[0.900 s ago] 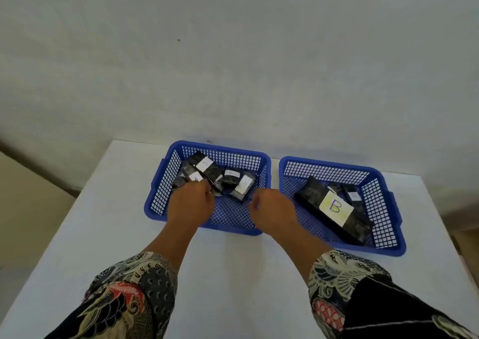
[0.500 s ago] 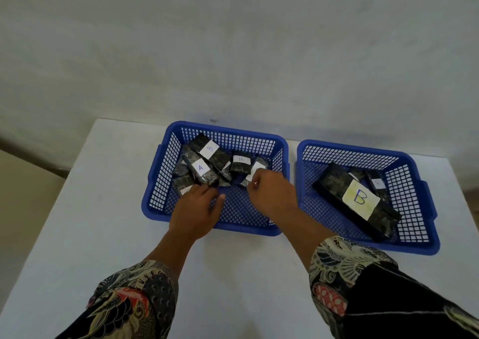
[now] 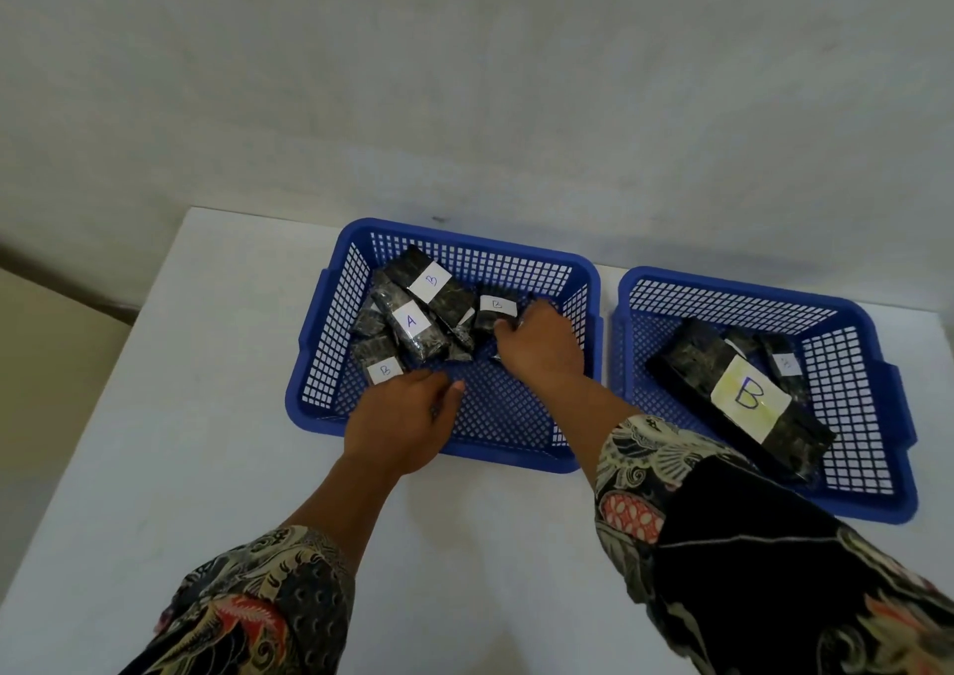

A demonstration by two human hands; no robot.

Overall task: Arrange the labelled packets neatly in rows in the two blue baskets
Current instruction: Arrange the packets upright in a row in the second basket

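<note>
From the head camera, both of the person's hands are down in the left blue basket [image 3: 330,365], which stands on the white table [image 3: 206,468] just beside the right blue basket [image 3: 877,494]. The right hand [image 3: 542,346] has its fingers curled around the small packet labelled B [image 3: 493,310] near the middle of that basket, gripping it at its near end. The left hand [image 3: 400,421] lies loosely open over the mesh floor, fingertips just short of another small B packet [image 3: 379,365], holding nothing. Behind it the packets sit in an untidy heap: the A packet [image 3: 415,331] leans across others, with a longer B packet [image 3: 433,285] at the back. The right basket holds a large B packet [image 3: 743,396] lying slantwise. Sorting looks barely begun. I'd judge the next move is lifting the gripped packet clear without dragging the heap along
</note>
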